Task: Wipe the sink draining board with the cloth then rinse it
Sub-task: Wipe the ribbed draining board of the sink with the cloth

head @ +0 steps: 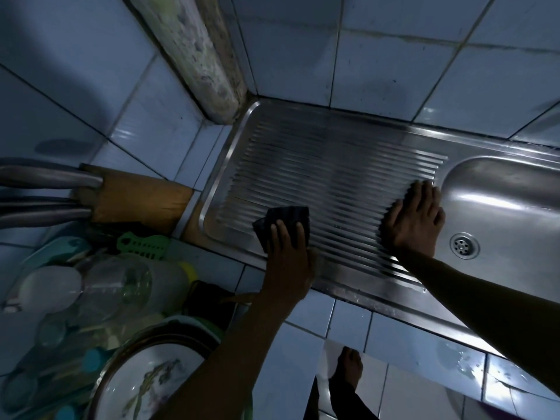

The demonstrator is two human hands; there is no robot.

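A ribbed steel draining board (318, 165) fills the middle of the view, with the sink basin (500, 201) and its drain (464, 245) to the right. A dark cloth (281, 216) lies on the board's near left part. My left hand (288, 253) presses down on the cloth with fingers spread over it. My right hand (415, 219) rests flat on the ribs at the board's right end, beside the basin, fingers apart and holding nothing.
A wooden knife block (133, 198) with knife handles stands left of the board. Below it sits a dish rack with bottles (121, 286), a green tool (142, 242) and a patterned plate (151, 386). Tiled walls and a pillar (197, 56) close the back. A foot (348, 371) shows on the floor.
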